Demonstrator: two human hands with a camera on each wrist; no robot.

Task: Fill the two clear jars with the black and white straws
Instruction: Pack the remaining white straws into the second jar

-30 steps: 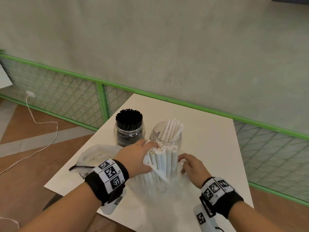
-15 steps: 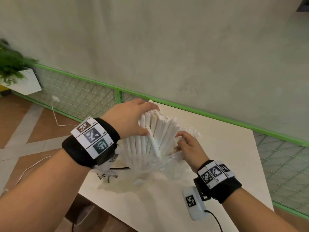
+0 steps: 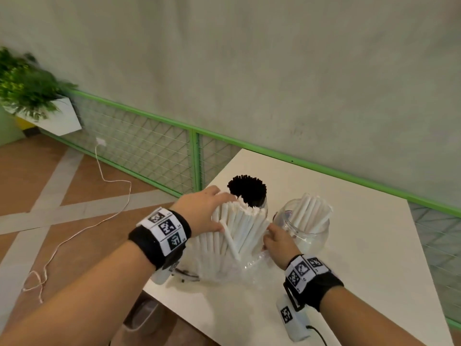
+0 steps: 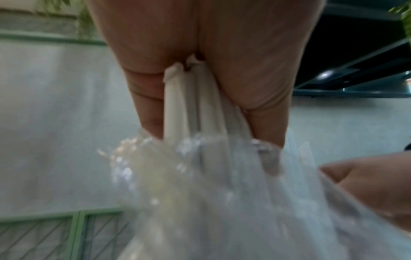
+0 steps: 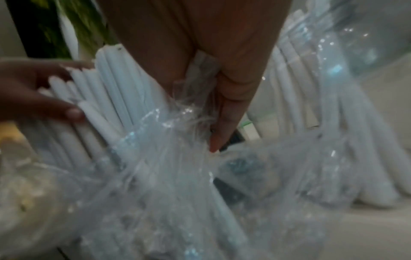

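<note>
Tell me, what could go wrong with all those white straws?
One loose straw already leans out of the white bundle the left hand grips, so it might drop. The right hand pinches the plastic bag; tugging it could scatter straws. The clear jar stands close by, so an elbow or bundle might tip it.

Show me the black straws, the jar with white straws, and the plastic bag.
black straws [image 3: 247, 189], head view, top ends of the bunch
jar [image 3: 320, 237], head view, its clear right wall
plastic bag [image 5: 177, 176], right wrist view, crinkled film below the fingers
</note>
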